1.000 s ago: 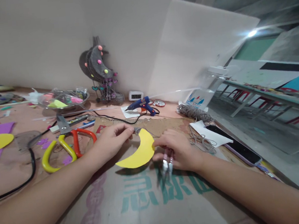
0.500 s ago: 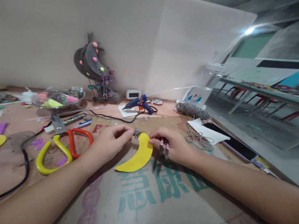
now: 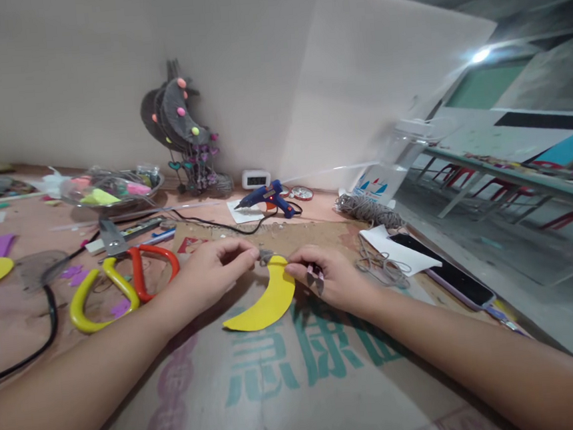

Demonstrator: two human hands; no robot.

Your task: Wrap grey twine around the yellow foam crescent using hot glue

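A yellow crescent-shaped cutout (image 3: 267, 304) is held above the cardboard, its pointed end toward the lower left. Some grey yarn (image 3: 266, 257) shows at its upper tip. My left hand (image 3: 223, 267) is closed in a pinch at that yarn. With thumb and fingertips, my right hand (image 3: 326, 272) grips the crescent's upper right edge. Tucked in the same hand is a small pinkish metal tool (image 3: 315, 279), dark at its end; its exact kind is unclear.
Yellow-and-orange-handled scissors (image 3: 104, 301) lie left, near a black cord (image 3: 52, 322). Behind are a blue glue gun (image 3: 267, 196), a bowl (image 3: 114, 200) and hanging grey crescents (image 3: 180, 114). A yarn bundle (image 3: 369, 212) and a phone (image 3: 452, 274) lie right.
The crescent has shifted very slightly right, and the tool in my right hand has turned a little. Both hands keep nearly the same place.
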